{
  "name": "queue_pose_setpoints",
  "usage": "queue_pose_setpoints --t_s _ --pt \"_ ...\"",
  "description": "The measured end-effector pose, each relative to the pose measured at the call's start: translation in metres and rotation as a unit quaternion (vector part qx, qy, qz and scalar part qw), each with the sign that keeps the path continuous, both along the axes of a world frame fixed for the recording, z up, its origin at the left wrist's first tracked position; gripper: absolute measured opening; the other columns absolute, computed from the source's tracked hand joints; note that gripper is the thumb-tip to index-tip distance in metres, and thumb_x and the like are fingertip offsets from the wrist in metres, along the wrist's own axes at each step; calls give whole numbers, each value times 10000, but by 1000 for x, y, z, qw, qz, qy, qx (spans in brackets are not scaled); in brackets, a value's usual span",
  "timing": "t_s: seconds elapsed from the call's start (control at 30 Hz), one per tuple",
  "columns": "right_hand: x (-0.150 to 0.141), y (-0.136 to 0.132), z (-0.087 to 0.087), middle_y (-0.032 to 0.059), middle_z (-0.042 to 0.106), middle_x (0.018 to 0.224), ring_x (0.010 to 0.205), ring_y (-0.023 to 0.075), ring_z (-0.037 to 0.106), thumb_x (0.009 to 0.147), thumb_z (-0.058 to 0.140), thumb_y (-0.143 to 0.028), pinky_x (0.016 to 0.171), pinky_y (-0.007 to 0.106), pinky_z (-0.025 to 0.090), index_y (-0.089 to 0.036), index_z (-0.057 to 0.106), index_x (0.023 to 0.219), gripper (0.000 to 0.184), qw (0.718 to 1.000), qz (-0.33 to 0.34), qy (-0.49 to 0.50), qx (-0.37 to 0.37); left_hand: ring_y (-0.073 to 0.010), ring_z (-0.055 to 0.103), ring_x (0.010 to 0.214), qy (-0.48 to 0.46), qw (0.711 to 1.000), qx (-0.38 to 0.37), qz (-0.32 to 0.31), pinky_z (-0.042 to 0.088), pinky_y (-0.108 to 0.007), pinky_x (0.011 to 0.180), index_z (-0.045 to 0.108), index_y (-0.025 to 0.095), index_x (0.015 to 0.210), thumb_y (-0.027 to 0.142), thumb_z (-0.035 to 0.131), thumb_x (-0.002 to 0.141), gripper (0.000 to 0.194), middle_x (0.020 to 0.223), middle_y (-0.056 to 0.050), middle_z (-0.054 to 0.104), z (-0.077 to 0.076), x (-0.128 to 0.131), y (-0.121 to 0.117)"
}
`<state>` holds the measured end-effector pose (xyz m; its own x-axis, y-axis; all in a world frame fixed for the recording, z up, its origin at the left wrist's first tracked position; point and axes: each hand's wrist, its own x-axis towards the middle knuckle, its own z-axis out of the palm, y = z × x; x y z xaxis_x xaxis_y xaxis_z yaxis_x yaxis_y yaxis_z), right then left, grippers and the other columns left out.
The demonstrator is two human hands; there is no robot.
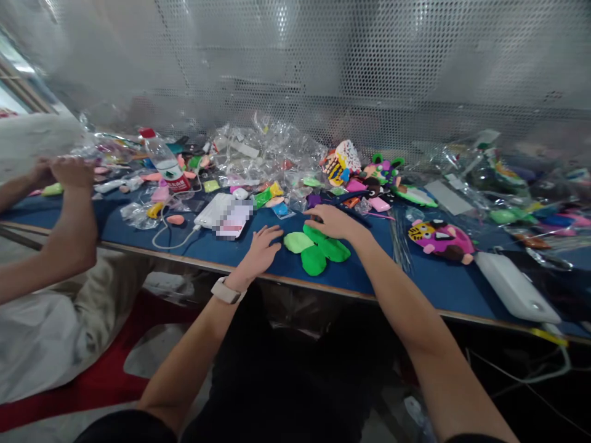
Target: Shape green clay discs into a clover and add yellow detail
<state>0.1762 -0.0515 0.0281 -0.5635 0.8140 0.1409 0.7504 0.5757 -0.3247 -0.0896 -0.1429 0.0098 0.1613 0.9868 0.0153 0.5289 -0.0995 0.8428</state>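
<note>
Black cloth (pixel 295 381) over the wearer's lap sits closest, bare forearms stretching past it to a long blue tabletop (pixel 207 249); on it, close to the front edge, lies the flat, matte, clay-like green shape with four rounded lobes (pixel 314 261), one of them paler, right between the two hands; left hand (pixel 262 252) just beside that pale lobe, palm down, fingers loosely spread, nothing seen in it, a pale-banded watch (pixel 226 291) at the wrist; right hand (pixel 333 221) curled over the top lobe, and whether those fingers pinch or merely rest, I cannot tell!

Now the risks, as I judge them: press too hard with that right hand and a soft lobe could dent or smear; tug one lobe alone and the joint at the centre might tear; a careless forearm sweep could nudge the piece over the edge, or knock the bundle of thin, pale wires (pixel 399 240) just beside the right arm.
</note>
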Motion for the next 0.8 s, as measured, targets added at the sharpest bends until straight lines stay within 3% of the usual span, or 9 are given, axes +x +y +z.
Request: queue_pose_setpoints --t_s 0.1,0.17,0.27,0.4,0.5,0.7,0.8 --pt "-3 -2 -1 179 799 1285 1215 319 729 1118 644 -349 1095 447 556 -153 775 1411 376 1000 18 -3 12 -283 315 1733 -235 968 -79 46 258 -482 1427 526 287 1669 340 622 922 755 1811 -56 439 10 2 -3" --pt "-3 -2 -4 180 800 1313 1235 320 734 1115 640 -335 1113 453 557 -152 784 1392 362 1000 24 -3 13 -285 344 1723 -313 940 -128 53 332 -488 1398 442 257 1714 384 586 923 813 1814 -93 427 18 0 -2" --pt "-1 0 -8 187 802 1334 1267 341 738 1087 677 -332 1139 477 555 -140 791 1383 371 999 36 -4 17 -296 318 1734 -330 927 -175 36 409 -558 1346 373 239 1726 434 509 952 810 1826 -125 393 27 -8 3" --pt "1 2 -10 169 814 1331 1252 347 753 1063 696 -339 1139 504 565 -171 815 1344 348 998 54 7 19 -325 349 1716 -305 937 -168 -7 543 -583 1206 421 240 1660 529 376 1009 714 1842 -145 343 32 -14 13" --pt "1 1 -7 166 819 1322 1248 350 755 1063 686 -341 1134 512 569 -177 827 1321 336 999 48 12 11 -360 393 1680 -301 937 -176 -16 567 -584 1156 476 264 1607 548 456 986 684 1809 -154 389 35 -12 18" --pt "3 -2 -5 189 789 1367 1284 371 732 1039 732 -411 1159 515 550 -146 795 1383 439 999 47 22 -5 -358 629 1420 -416 874 -250 20 603 -596 1088 572 254 1502 488 527 955 597 1498 -176 655 48 -11 26" --pt "1 -3 -9 187 770 1359 1293 364 709 1042 734 -420 1159 524 549 -158 752 1453 488 998 35 42 -8 -327 694 1305 -434 859 -269 17 618 -582 1075 600 240 1452 466 513 962 546 1392 -155 702 50 -14 28"
